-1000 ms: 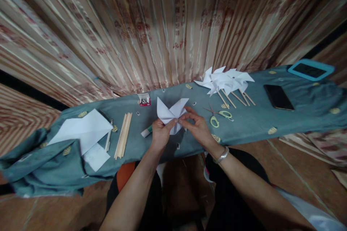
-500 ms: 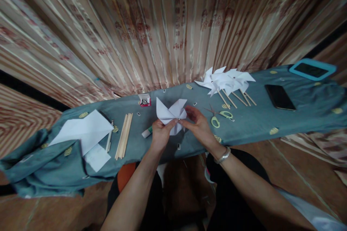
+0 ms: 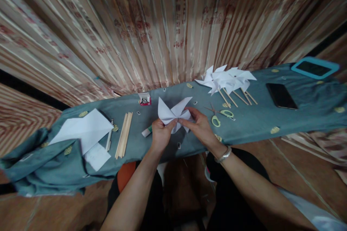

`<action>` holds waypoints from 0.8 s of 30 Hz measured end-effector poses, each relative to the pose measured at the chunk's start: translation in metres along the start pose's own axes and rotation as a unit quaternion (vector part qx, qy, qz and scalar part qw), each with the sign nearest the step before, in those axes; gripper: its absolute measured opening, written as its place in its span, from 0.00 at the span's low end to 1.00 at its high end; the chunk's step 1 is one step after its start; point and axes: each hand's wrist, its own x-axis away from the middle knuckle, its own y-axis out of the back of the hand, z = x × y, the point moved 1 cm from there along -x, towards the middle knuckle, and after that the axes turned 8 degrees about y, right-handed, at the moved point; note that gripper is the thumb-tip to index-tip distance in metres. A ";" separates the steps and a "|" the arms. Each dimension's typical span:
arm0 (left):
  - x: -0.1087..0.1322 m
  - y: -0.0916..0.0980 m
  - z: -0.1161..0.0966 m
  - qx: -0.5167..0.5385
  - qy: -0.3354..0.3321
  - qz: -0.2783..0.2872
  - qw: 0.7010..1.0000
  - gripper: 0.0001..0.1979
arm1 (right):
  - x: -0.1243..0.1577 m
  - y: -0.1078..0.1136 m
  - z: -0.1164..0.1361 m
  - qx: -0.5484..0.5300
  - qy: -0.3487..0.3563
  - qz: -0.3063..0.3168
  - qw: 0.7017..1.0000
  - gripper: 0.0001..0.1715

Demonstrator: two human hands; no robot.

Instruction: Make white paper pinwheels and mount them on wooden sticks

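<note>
Between my hands is a folded white paper pinwheel (image 3: 176, 110), its blades fanned upward. My left hand (image 3: 162, 131) grips its left side, the thumb pressed near the centre. From the right, my right hand (image 3: 199, 124) holds it too, thumb at the centre and fingers behind a blade. Both thumb tips nearly meet there. A glue stick (image 3: 146, 131) lies beside my left hand, partly hidden by it. Right of my right hand rest scissors (image 3: 219, 115) with pale green handles, blades apart.
Wooden sticks (image 3: 124, 135), a pen (image 3: 109, 136) and white paper sheets (image 3: 84, 130) lie left. A small red box of metal pins (image 3: 144, 99) stands behind. Several finished pinwheels (image 3: 227, 79), a phone (image 3: 281, 96) and a blue-framed tablet (image 3: 314, 68) lie right, before a curtain (image 3: 162, 25).
My right fingers have closed in around the right-hand blade. The pinwheel's blades are spread wider, and it sits turned slightly in my hands.
</note>
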 end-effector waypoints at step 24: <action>0.002 0.003 0.004 -0.010 0.019 -0.019 1.000 0.11 | 0.002 -0.005 0.009 -0.056 -0.061 0.012 0.997 0.15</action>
